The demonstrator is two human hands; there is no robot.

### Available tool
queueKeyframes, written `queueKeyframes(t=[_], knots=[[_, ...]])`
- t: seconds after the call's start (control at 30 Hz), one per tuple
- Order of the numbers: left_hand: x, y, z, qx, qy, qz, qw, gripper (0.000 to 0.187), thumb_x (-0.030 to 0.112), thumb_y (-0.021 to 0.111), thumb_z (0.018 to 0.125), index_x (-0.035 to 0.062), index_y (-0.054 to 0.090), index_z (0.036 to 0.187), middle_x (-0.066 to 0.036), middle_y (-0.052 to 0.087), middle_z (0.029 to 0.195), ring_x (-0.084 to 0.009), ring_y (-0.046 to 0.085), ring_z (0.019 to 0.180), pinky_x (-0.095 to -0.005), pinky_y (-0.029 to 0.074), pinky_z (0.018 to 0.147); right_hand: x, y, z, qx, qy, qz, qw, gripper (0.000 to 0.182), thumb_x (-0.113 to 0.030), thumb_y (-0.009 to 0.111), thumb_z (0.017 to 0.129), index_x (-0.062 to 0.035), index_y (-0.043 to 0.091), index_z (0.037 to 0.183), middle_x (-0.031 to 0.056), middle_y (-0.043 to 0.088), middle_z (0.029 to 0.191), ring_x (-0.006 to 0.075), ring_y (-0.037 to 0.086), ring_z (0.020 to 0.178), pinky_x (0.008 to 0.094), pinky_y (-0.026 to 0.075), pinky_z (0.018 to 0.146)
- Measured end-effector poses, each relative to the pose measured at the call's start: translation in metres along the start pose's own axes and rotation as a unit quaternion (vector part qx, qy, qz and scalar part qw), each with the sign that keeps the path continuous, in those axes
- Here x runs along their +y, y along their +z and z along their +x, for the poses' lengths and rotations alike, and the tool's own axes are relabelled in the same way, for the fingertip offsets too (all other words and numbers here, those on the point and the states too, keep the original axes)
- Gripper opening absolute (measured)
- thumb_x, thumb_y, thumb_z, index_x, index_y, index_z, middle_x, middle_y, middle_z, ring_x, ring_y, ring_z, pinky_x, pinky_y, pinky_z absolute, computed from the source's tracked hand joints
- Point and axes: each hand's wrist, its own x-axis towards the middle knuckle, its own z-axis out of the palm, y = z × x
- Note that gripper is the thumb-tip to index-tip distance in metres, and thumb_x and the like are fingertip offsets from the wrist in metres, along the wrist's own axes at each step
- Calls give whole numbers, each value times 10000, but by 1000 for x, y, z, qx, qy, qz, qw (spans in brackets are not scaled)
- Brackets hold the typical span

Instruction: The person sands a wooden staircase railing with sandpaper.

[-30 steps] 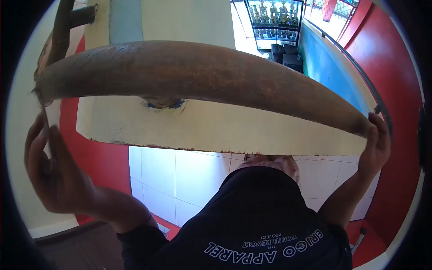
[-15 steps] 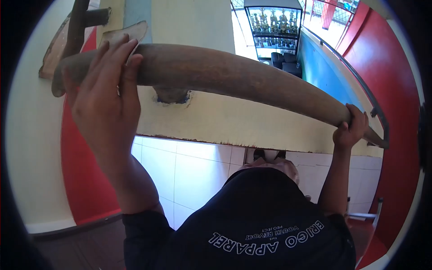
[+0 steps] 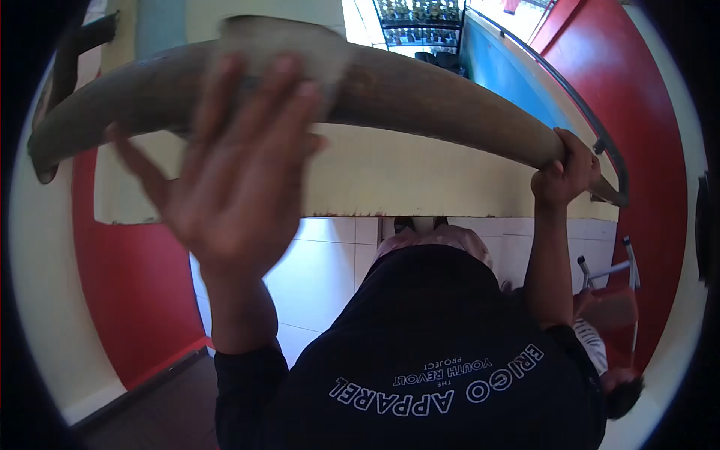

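Observation:
A thick brown handrail (image 3: 420,94) curves across the view over a cream ledge. My left hand (image 3: 240,172), blurred by motion, presses a pale, bent sheet of sandpaper (image 3: 322,56) onto the rail's upper side. The fingers of that hand lie along the sheet, with the little finger or thumb side spread out to the left. Farther right, my right hand (image 3: 566,169) is closed round the rail near its far end. The rail surface under the sandpaper is hidden.
Below the rail runs the cream ledge (image 3: 420,169) with a rough lower edge. A shelf of trophies (image 3: 420,34) stands beyond. At lower right are a red chair (image 3: 611,304) and another person in a striped top (image 3: 590,345). Another rail (image 3: 540,64) follows the blue wall.
My left hand has slid rightward along the handrail with the sandpaper. My right hand stays round the rail. The view has shifted, and another person now shows at lower right.

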Motion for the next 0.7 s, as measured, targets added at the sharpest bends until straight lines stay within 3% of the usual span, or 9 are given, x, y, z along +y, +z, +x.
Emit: queueKeyframes(t=[0.1,0.13,0.23,0.27,0.37,0.43,0.53,0.63,0.7], knots=[[-43,-2,-7,29,-67,67,995,255,213,570,1027,123,712,1219,-31,707,1262,-212,591,1297,-499,260,1219,-6,-2,-2,-7,-1,-1,1000,676,-662,322,1008,-95,692,1005,33,716,929,209,659,853,392,346,912],[-67,6,-13,97,-68,-74,990,253,188,556,1034,100,707,1217,-42,708,1261,-223,606,1279,-471,342,1178,-7,-3,0,-7,-5,2,1000,677,-666,326,1006,-95,691,1008,34,715,933,211,658,856,391,345,907],[-48,6,-7,64,-31,-81,994,241,202,568,1027,150,707,1217,-22,709,1260,-213,604,1282,-488,281,1208,-6,-4,-4,-19,-5,16,1000,670,-667,333,1004,-99,688,1013,36,715,941,214,655,866,391,342,908],[-14,9,5,32,-22,-17,999,223,215,584,1015,204,717,1194,10,712,1254,-202,596,1292,-523,175,1241,-3,-6,1,-38,11,26,999,684,-693,353,986,-94,683,1023,55,711,994,230,652,900,392,340,912],[51,12,19,-22,25,-90,995,217,227,598,1005,240,723,1182,36,720,1238,-190,600,1288,-559,79,1244,4,-19,8,-107,9,70,992,672,-724,525,902,-88,674,1060,76,700,1075,244,641,966,406,346,927],[47,7,33,-34,18,-16,999,223,234,600,1004,232,721,1191,27,723,1233,-185,602,1284,-549,130,1241,8,-44,24,-184,-30,64,980,737,-698,740,748,-76,661,1135,95,686,1141,265,630,1047,444,347,1003],[17,7,45,-17,-42,-23,999,240,229,592,1009,207,717,1212,12,725,1227,-187,611,1271,-527,197,1234,57,-67,14,-180,-104,52,977,947,-633,868,598,-61,615,1310,147,644,1280,320,577,1199,552,278,1129],[41,23,50,-25,25,-59,998,299,249,571,1025,144,689,1280,-38,725,1226,-205,634,1237,-432,403,1136,136,-66,-26,-198,8,22,980,1000,-515,917,583,-107,543,1417,141,587,1400,350,537,1278,598,205,1186],[91,22,71,-65,66,-49,995,308,258,577,1025,112,694,1270,-58,735,1196,-206,652,1202,-388,473,1055,182,-74,-41,-340,53,-33,939,951,-424,937,546,-124,573,1372,130,626,1335,317,568,1264,588,202,1205]])
